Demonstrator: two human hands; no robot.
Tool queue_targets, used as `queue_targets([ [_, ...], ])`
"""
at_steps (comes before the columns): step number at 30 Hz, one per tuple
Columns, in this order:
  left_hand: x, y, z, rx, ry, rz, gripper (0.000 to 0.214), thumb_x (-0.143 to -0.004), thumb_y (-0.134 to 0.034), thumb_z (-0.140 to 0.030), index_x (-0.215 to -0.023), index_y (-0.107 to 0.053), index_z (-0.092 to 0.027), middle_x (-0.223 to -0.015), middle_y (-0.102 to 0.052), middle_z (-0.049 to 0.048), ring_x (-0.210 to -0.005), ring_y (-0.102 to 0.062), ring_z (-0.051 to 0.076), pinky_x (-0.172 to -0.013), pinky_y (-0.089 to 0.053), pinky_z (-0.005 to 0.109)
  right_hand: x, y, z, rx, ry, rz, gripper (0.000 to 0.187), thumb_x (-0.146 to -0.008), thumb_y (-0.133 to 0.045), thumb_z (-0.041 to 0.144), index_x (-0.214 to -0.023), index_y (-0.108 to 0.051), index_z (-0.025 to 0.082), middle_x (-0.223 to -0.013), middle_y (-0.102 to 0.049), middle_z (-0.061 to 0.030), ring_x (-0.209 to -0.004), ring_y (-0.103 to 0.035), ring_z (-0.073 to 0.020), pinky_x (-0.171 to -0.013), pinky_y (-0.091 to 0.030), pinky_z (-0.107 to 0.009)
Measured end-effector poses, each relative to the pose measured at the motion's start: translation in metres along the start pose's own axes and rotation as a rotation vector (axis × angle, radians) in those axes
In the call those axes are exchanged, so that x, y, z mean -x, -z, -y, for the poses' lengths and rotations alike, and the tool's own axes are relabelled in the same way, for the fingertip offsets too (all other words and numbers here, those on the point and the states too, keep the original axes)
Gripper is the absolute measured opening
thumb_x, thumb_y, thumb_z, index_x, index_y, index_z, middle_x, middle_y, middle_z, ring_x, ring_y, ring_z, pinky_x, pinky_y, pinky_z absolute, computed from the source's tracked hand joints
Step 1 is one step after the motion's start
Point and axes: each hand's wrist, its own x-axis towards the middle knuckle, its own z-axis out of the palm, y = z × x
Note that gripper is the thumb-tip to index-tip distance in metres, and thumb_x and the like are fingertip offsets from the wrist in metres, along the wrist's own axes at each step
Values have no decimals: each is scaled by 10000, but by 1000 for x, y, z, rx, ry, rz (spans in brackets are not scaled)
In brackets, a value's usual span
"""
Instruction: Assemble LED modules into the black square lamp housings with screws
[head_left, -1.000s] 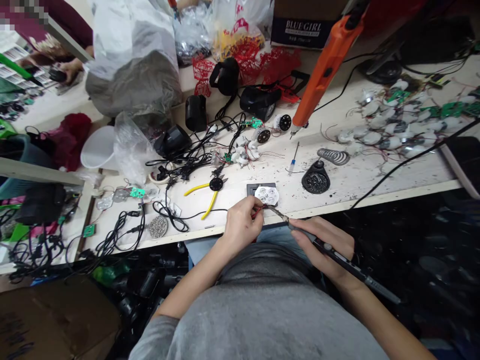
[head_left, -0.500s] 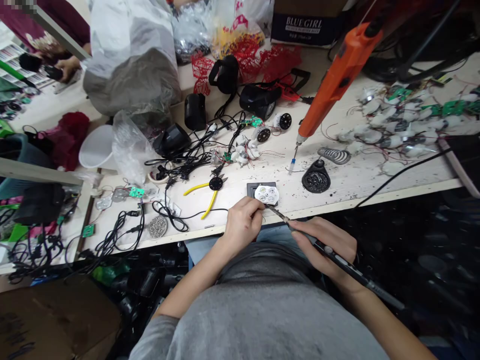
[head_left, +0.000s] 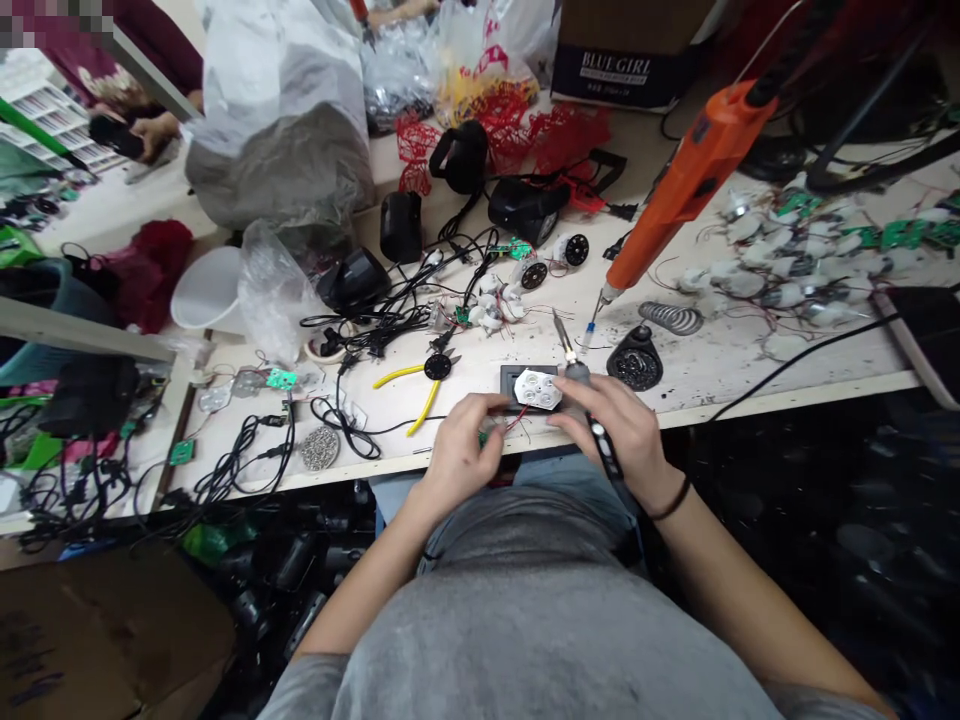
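In my right hand [head_left: 626, 430] is a soldering iron [head_left: 574, 365], its bare tip pointing up and away from me. The fingertips of that hand reach the right edge of a white LED plate [head_left: 538, 390] with several round lenses. This plate rests on a dark grey block [head_left: 510, 378] near the bench's front edge. My left hand [head_left: 465, 450] is curled at the lower left of the block. A small green circuit board [head_left: 484, 438] shows between its fingers, mostly hidden. Red wires [head_left: 519, 420] run from there towards the plate.
Yellow-handled cutters [head_left: 424, 385] lie to the left among black cables. An orange electric screwdriver [head_left: 682, 190] hangs over the bench. A black solder stand [head_left: 634, 358] with a coil spring [head_left: 671, 318] sits at right. Wired white parts [head_left: 795, 260] pile farther right. Another person's hands [head_left: 154, 135] show top left.
The soldering iron has swung from pointing left at the plate to pointing upward, with my right hand now beside the plate. My left hand has drawn back slightly left; red wires now show.
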Motion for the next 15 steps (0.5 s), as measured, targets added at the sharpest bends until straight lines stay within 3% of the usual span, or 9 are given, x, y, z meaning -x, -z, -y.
queue_targets([
  [3, 5, 9, 14, -49, 52, -23, 244, -877, -551, -111, -1099, -612, -190, -1011, -693, 62, -959, -651, 204, -857, -546, 349, -5, -15, -10, -44, 16, 90, 554, -882, -723, 342, -1381, -537, 189, -1141, -682, -160, -1056, -678, -301, -899, -592, -461],
  [6, 6, 12, 22, -67, 67, 61, 299, -853, -546, -98, -1128, -619, -189, -1056, -689, 78, -1004, -637, 232, -894, -540, 387, -5, -22, -12, -72, 29, 129, 471, -902, -691, 263, -1342, -550, 178, -1085, -689, -152, -1002, -677, -288, -862, -596, -450],
  [11, -3, 13, 16, -23, 123, 241, 479, -729, -554, -24, -1171, -606, -202, -1122, -710, 78, -1068, -649, 250, -948, -540, 405, -2, -22, -9, -136, -2, 89, 468, -890, -697, 185, -1333, -547, 196, -1119, -692, -143, -1015, -684, -264, -881, -595, -422],
  [15, -10, 11, 12, 49, 198, 261, 460, -731, -625, -77, -1169, -587, -212, -1149, -729, 78, -1066, -681, 247, -951, -550, 407, -2, -25, -10, -141, -16, 76, 458, -890, -697, 183, -1324, -554, 208, -1147, -686, -154, -1034, -685, -274, -871, -599, -433],
])
